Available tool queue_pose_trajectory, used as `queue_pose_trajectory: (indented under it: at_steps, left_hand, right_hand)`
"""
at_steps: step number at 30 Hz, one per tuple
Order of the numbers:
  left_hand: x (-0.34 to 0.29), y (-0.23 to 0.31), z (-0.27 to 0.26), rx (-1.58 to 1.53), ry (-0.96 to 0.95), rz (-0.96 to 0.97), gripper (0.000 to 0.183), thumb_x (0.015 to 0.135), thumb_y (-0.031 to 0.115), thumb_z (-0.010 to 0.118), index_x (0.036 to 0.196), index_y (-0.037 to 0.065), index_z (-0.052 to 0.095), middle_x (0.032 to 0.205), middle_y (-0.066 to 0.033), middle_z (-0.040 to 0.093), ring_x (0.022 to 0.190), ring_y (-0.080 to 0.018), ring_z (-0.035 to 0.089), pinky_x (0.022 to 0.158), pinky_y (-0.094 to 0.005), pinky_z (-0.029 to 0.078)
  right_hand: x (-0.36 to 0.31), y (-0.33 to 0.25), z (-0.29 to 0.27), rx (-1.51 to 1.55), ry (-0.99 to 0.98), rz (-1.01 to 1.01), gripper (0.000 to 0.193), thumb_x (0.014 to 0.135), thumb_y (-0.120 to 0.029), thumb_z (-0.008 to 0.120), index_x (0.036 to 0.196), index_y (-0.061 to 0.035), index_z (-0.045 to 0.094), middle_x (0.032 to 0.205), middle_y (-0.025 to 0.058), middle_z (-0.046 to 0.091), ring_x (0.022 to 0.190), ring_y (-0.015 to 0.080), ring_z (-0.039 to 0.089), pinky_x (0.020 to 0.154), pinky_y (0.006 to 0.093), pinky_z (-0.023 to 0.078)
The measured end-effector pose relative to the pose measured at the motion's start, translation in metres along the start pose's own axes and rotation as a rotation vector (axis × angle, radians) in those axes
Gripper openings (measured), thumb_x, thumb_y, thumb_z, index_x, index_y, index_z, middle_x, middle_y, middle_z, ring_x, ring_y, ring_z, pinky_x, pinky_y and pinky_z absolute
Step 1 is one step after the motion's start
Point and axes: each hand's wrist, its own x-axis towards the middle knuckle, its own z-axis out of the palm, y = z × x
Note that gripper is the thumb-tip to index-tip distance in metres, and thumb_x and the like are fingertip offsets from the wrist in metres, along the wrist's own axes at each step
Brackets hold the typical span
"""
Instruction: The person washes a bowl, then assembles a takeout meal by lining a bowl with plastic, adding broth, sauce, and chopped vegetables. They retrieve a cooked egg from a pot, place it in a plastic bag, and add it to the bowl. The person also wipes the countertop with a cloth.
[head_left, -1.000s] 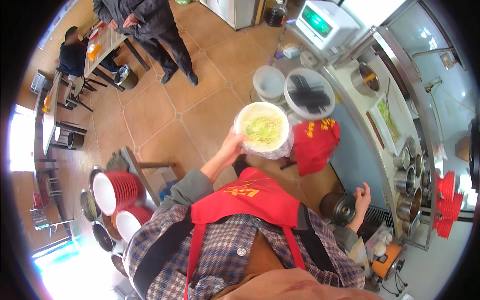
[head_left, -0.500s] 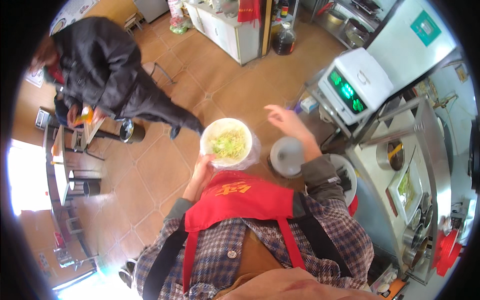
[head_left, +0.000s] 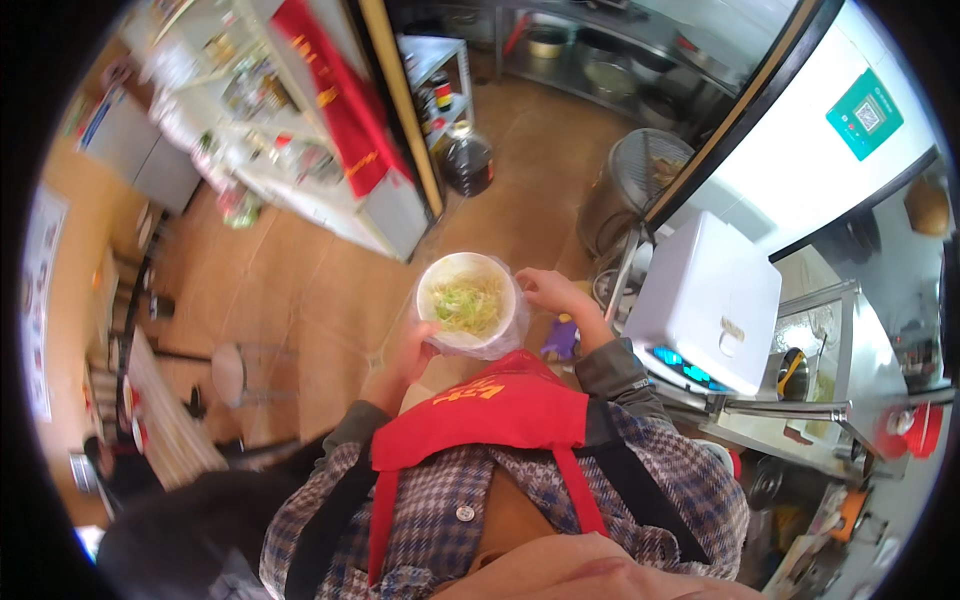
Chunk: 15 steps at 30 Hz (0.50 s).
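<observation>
In front of my red apron is a round white bowl (head_left: 424, 312) with thin pale noodles (head_left: 472, 303) and chopped green topping inside. A thin clear plastic bag (head_left: 494, 346) hangs round its outside. My left hand (head_left: 411, 345) grips the bowl at its lower left, the thumb on the rim. At the bowl's right side my right hand (head_left: 548, 291) has its fingers curled in at the bag's edge; the fingertips are small and partly blurred.
A white boxy machine with a lit display (head_left: 700, 300) stands close on my right. Ahead are a shelf unit with a red cloth (head_left: 335, 100), a large dark bottle (head_left: 467, 162) and a lidded metal bin (head_left: 635, 185). A stool (head_left: 229, 375) and a dark-clothed person (head_left: 200, 530) are at left.
My view has turned right, toward the shelf and doorway. My right hand has come in from beside the bowl to the bag's edge. The left hand still holds the bowl.
</observation>
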Motion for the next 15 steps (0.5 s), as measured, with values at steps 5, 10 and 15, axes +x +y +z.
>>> queue_pose_trajectory:
  at_steps: [5,10,15]
  left_hand:
    - [0.172,0.049,0.018,-0.017,-0.130,-0.042,0.066,0.087,0.016,0.055,0.147,0.006,0.029,0.140,-0.0129,0.048,0.123,-0.0291,0.054,0.093,-0.0478,0.054]
    - [0.319,0.096,0.027,-0.053,-0.085,-0.066,0.064,0.088,0.017,0.054,0.146,0.006,0.030,0.142,-0.0131,0.047,0.125,-0.0322,0.052,0.093,-0.0494,0.052]
    - [0.444,0.151,0.036,-0.067,-0.129,-0.105,0.064,0.089,0.022,0.054,0.146,0.006,0.031,0.140,-0.0140,0.050,0.122,-0.0325,0.056,0.094,-0.0476,0.051]
  right_hand:
    - [0.118,0.068,-0.079,-0.005,0.210,-0.018,0.041,0.083,-0.021,0.062,0.122,-0.0078,0.061,0.102,0.0155,0.071,0.092,0.0325,0.068,0.081,0.0419,0.053]
    - [0.236,0.125,-0.194,-0.110,0.190,-0.004,0.040,0.081,-0.025,0.065,0.119,-0.0097,0.063,0.107,0.0158,0.070,0.100,0.0331,0.066,0.083,0.0421,0.052]
    - [0.309,0.158,-0.288,-0.010,0.258,0.006,0.041,0.084,-0.027,0.065,0.119,-0.0061,0.062,0.105,0.0171,0.069,0.098,0.0342,0.066,0.083,0.0412,0.053]
